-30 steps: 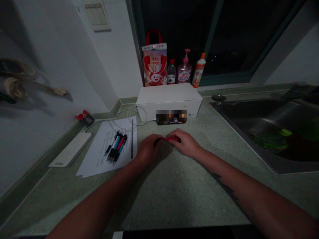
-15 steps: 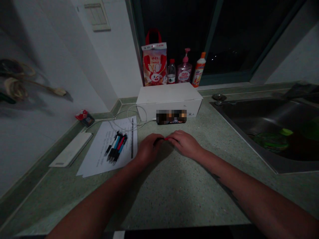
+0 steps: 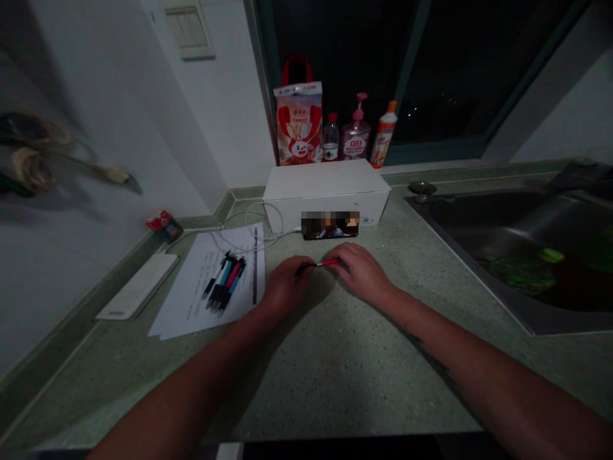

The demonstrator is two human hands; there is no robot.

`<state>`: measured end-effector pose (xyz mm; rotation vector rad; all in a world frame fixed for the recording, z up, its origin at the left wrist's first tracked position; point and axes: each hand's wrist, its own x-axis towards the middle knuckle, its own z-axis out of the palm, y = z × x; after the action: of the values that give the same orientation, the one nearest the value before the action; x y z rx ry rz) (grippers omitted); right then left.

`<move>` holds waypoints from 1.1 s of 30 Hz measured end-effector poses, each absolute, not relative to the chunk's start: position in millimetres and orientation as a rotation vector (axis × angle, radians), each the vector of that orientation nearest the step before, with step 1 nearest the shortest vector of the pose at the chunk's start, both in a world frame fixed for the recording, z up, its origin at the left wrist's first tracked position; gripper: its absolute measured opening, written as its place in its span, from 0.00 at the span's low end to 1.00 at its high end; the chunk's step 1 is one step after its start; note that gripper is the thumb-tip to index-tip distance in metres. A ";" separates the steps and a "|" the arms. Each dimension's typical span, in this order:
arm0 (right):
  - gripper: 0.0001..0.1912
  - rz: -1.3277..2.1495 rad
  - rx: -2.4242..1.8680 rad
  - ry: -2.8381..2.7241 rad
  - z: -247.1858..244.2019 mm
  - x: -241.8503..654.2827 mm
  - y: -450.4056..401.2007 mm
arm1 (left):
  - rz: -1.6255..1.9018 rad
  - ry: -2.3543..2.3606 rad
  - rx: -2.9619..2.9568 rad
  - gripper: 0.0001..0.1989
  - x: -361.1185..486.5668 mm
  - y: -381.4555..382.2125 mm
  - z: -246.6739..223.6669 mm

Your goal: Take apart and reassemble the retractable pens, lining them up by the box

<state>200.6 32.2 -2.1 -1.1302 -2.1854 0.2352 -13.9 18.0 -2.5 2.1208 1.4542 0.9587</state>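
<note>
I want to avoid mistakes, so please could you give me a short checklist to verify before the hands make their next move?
1. Left hand holds the dark end of the red-and-black pen: ok.
2. Right hand has its fingers on the red end: ok.
3. All parts of this pen are firmly joined: cannot tell; the fingers cover much of it.
4. The loose pens lie together on the paper sheets, apart from both hands: ok.
5. The phone stands upright in front of the white box: ok.
6. Bright light for fine work: not ok; the scene looks dim.
</note>
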 end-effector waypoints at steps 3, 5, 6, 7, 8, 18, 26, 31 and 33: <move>0.05 0.222 -1.110 -2.123 -0.9 200.8 32.4 | 0.960 1.468 2.138 0.11 -15.4 19.1 -3.1; 0.07 0.218 -1.113 -2.081 0.0 201.3 32.5 | 0.944 1.490 2.131 0.11 -16.4 19.9 -2.0; 0.07 0.214 -1.120 -2.066 0.3 201.7 32.8 | 0.938 1.506 2.117 0.10 -16.8 20.3 -1.0; 0.08 0.208 -1.129 -2.053 0.4 202.2 33.2 | 0.938 1.526 2.099 0.10 -17.3 20.6 0.1; 0.08 0.203 -1.136 -2.044 0.5 202.7 33.6 | 0.942 1.549 2.080 0.09 -17.7 20.9 1.3; 0.13 0.341 -1.294 -1.784 -11.0 203.0 38.9 | 1.128 1.645 1.977 0.08 -21.2 23.4 3.3; 0.16 0.785 -1.154 -1.390 -25.0 202.4 51.5 | 0.829 1.819 2.203 0.07 -34.2 33.2 5.4; 0.12 0.475 -1.062 -1.797 -10.8 202.5 40.2 | 0.556 1.918 2.347 0.08 -37.1 32.2 8.0; 0.12 0.370 -1.030 -1.940 -5.1 200.9 34.3 | 0.733 1.873 2.272 0.09 -31.7 28.6 9.8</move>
<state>200.9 34.3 -5.1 -1.0301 -1.9405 0.3701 -31.7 28.6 9.8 2.2720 1.8726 0.7330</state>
